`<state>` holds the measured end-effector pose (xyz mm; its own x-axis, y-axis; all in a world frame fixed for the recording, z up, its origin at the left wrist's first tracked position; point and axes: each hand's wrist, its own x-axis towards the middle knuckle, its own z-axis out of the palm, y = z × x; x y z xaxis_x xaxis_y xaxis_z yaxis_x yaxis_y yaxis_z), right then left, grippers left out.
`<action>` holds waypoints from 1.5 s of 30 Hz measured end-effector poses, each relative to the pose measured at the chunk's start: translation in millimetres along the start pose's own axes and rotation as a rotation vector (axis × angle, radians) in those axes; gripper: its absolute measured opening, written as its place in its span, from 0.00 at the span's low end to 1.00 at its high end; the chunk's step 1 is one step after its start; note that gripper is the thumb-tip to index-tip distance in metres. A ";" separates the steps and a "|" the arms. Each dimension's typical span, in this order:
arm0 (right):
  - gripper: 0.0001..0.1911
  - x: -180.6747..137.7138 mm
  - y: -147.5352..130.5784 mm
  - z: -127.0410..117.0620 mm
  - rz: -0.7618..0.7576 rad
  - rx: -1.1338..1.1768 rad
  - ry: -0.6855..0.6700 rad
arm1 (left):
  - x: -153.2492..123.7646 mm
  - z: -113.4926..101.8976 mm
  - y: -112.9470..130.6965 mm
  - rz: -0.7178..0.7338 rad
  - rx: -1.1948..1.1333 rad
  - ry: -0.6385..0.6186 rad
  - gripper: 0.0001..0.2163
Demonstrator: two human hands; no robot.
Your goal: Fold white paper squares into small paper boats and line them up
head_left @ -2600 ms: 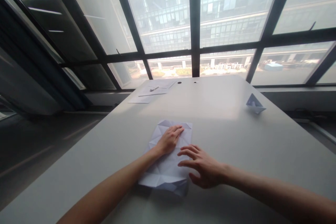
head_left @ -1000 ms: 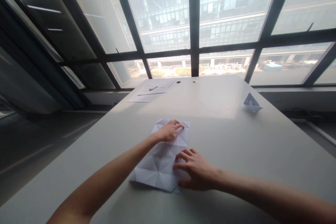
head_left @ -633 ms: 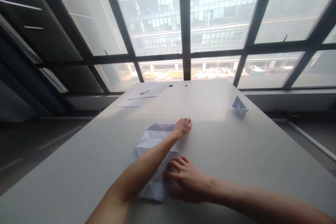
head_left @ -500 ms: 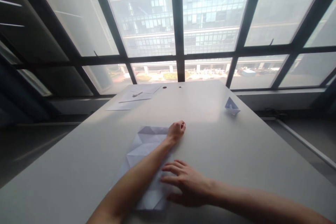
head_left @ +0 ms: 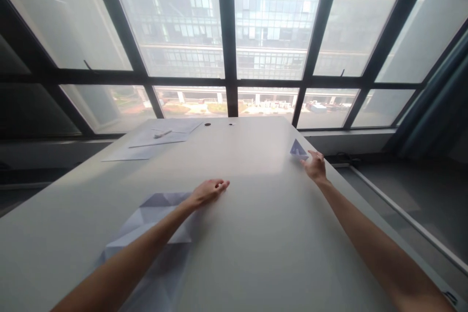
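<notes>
A small folded paper boat (head_left: 298,150) stands near the right edge of the white table. My right hand (head_left: 315,165) is stretched out to it, thumb and fingers closed about its right end. Closer to me lies a large creased sheet of paper (head_left: 151,214), its fold lines showing and its top edge turned over. My left forearm crosses the sheet and hides part of it. Just past its upper right corner, my left hand (head_left: 210,191) rests low over the table with its fingers curled in, nothing visible in them.
Several flat white sheets (head_left: 135,151) lie at the far left of the table, with a white pen-like object (head_left: 163,133) on top. Two round holes sit near the table's (head_left: 252,234) far edge. Large windows (head_left: 270,24) rise behind it.
My right hand has gone from beside the creased sheet out to the paper boat and closed on it. The view has turned right. My left hand stays curled near the sheet's upper right corner.
</notes>
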<state>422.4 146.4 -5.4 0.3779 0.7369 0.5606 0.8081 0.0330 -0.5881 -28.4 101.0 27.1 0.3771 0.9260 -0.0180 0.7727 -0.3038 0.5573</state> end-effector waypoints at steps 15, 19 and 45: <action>0.01 -62.4 -70.8 16.7 -0.179 0.304 -0.057 | 14.6 59.5 35.3 0.115 -0.426 0.296 0.15; 0.03 -128.4 -139.6 14.9 -0.262 0.547 -0.311 | 6.2 54.8 30.3 0.075 -0.722 0.303 0.14; 0.08 -154.0 -168.4 -6.8 0.222 1.029 -0.518 | -36.1 74.4 64.7 0.236 -0.630 0.370 0.09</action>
<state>231.2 22.7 11.2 0.0443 0.9741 0.2216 -0.0885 0.2247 -0.9704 46.0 31.3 2.1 0.2147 0.9007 0.3778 0.2138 -0.4208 0.8816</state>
